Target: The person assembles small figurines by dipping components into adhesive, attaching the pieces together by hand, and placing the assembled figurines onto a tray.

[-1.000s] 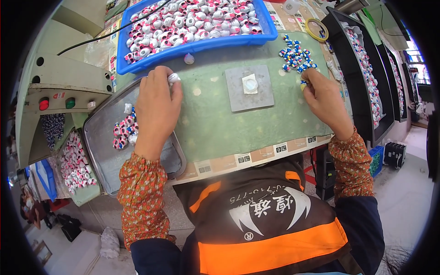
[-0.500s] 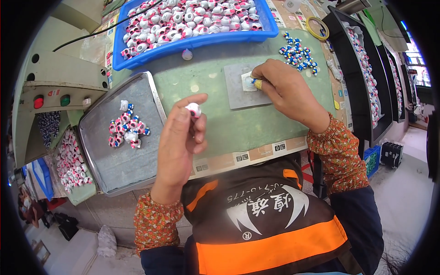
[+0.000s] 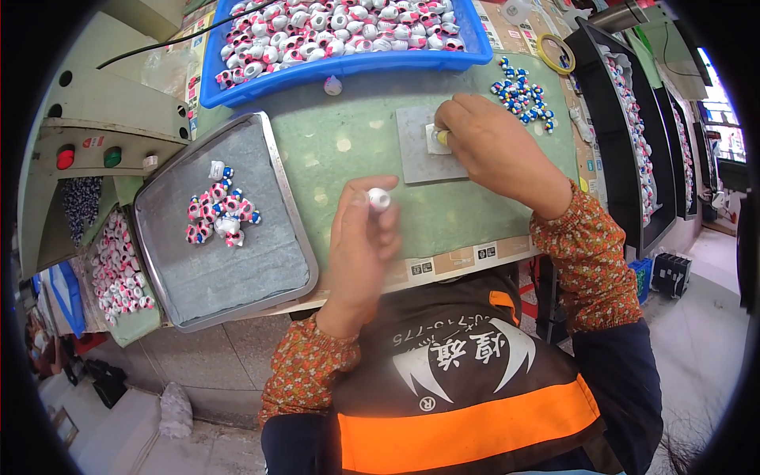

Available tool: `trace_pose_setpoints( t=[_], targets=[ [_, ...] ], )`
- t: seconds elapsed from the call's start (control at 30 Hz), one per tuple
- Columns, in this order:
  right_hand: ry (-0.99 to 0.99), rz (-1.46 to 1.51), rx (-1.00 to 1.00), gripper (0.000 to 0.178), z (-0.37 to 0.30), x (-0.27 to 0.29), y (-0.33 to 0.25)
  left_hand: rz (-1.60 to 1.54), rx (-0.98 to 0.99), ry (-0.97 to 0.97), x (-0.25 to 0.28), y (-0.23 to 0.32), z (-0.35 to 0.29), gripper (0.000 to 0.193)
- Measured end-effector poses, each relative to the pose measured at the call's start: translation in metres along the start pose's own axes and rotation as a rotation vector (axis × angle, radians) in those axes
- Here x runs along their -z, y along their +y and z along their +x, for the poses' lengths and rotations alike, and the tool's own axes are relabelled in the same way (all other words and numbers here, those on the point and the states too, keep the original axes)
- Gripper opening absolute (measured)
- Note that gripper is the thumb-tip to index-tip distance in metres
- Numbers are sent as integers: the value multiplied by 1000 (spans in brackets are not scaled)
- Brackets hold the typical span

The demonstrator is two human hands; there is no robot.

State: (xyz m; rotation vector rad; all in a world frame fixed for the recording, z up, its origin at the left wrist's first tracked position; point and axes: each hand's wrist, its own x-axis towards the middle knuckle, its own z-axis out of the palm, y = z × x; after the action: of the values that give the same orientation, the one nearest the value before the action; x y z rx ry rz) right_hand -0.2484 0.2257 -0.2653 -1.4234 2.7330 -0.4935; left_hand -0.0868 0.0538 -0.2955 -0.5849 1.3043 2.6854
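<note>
Over the table's middle, my left hand (image 3: 358,247) pinches a small white toy head (image 3: 380,199), its round opening facing up. The fingers of that hand are slightly blurred. Farther right, my right hand (image 3: 500,152) has thumb and fingers closed on a small toy body (image 3: 443,138). Only a yellowish part of the body shows; the fingers cover the rest. It touches or hovers just above a small white square pad (image 3: 432,147), I cannot tell which. The pad lies on a flat grey plate (image 3: 413,146).
A blue tub (image 3: 348,66) full of white-and-pink heads stands at the back, one loose head (image 3: 332,85) before it. Blue-and-white bodies (image 3: 522,95) lie back right, near a tape roll (image 3: 556,54). Left is a metal tray (image 3: 273,269) with assembled figures (image 3: 222,210).
My left hand has moved right, toward the plate, and the head in it has turned so its opening shows differently. The right hand stays over the pad, its toy body now more hidden.
</note>
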Motion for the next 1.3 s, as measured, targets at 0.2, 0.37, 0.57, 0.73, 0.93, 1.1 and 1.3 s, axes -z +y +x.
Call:
trace_pose_setpoints(
  t=[0.2,0.37,0.57,0.73,0.93,1.1,1.3],
  targets=[
    [30,566,-179,12,-14,12,-28,-160,-56,21,1,-18,1,39],
    [55,752,-182,15,-29,3,-62,-187,-77,8,-7,-24,5,38],
    [148,682,-119,16,-33,-15,-75,-106,-122,52,-13,-27,2,38],
    [260,625,-24,20,-36,-31,-79,29,-215,120,-17,-35,0,40],
    [397,697,23,22,-40,-53,-83,281,-297,162,-10,-47,-7,40],
    [417,756,19,23,-41,-60,-82,374,-389,192,-12,-52,-2,38],
    [213,1170,-293,14,-41,-46,-76,212,-285,151,-20,-38,3,36]
  ],
)
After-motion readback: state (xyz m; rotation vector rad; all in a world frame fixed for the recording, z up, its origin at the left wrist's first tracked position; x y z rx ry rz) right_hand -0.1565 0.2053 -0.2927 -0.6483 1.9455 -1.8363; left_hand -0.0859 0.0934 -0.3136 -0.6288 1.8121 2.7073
